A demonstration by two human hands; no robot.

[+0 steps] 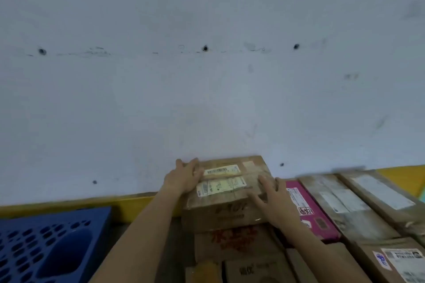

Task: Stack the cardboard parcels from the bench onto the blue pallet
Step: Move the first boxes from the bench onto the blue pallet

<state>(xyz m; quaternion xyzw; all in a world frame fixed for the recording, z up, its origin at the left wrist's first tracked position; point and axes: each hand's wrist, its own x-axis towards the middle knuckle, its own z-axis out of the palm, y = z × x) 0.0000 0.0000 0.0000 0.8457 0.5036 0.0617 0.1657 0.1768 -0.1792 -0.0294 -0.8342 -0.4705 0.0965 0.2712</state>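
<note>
A brown cardboard parcel [226, 190] with two white labels on top sits highest on a pile of boxes against the wall. My left hand [184, 178] grips its far left corner, fingers curled over the edge. My right hand [271, 200] presses on its right side, fingers spread across the top. The blue pallet [50, 243], perforated and bare, lies at lower left.
Under the held parcel lies a box with red print [236, 241], with smaller boxes below it. To the right are a pink parcel [310, 209] and several long brown parcels [345, 204]. A yellow kerb [80, 202] runs along the grey wall.
</note>
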